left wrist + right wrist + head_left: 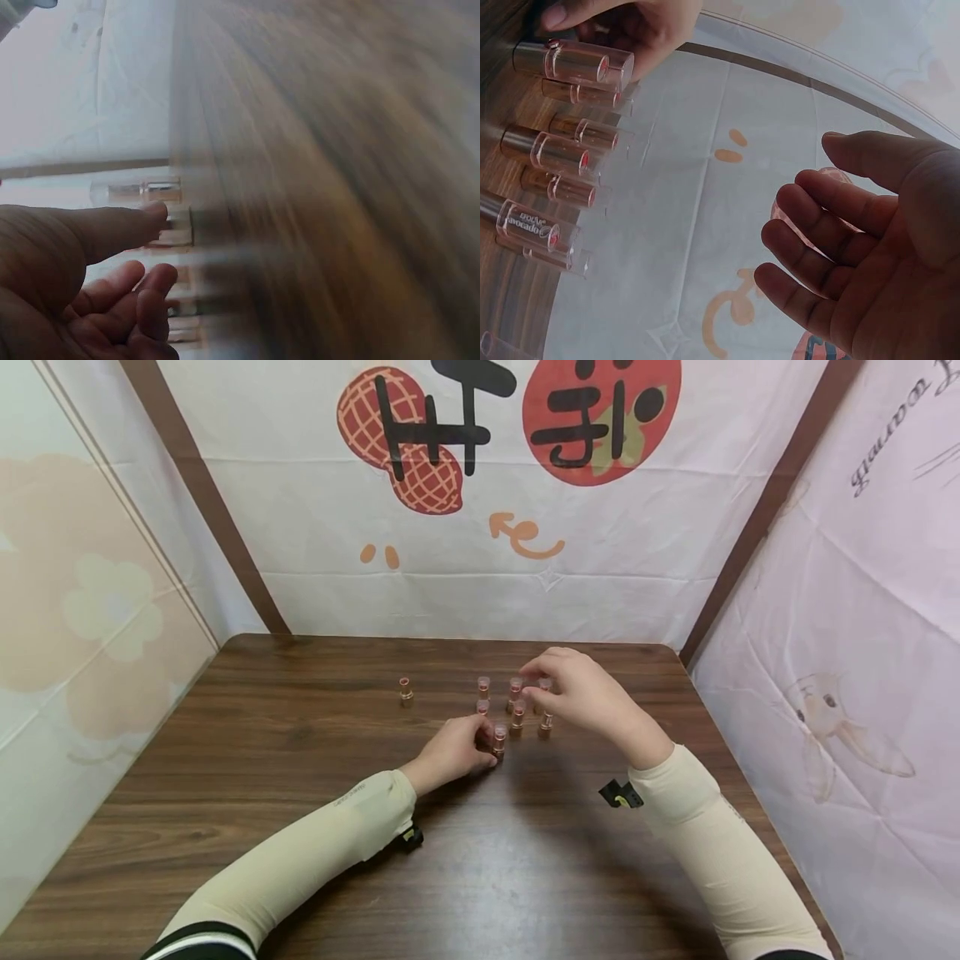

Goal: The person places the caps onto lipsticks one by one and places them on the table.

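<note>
Several lipsticks with clear caps and gold-coloured tubes stand upright in a cluster on the table. My left hand (453,750) is beside the nearest lipstick (499,740), thumb and fingers apart and loosely curved around its left side; contact cannot be made out. In the left wrist view a gap shows between the thumb (120,229) and the curled fingers. My right hand (581,689) hovers over the right part of the cluster, partly hiding a rear lipstick (545,683). Its fingers are relaxed and hold nothing in the right wrist view. A lettered lipstick (532,225) stands nearby.
Apart from the cluster, a single lipstick (406,692) stands to the left, its red top showing. The brown wooden table (300,760) meets a printed cloth wall (465,602) at the back, with cloth walls on both sides.
</note>
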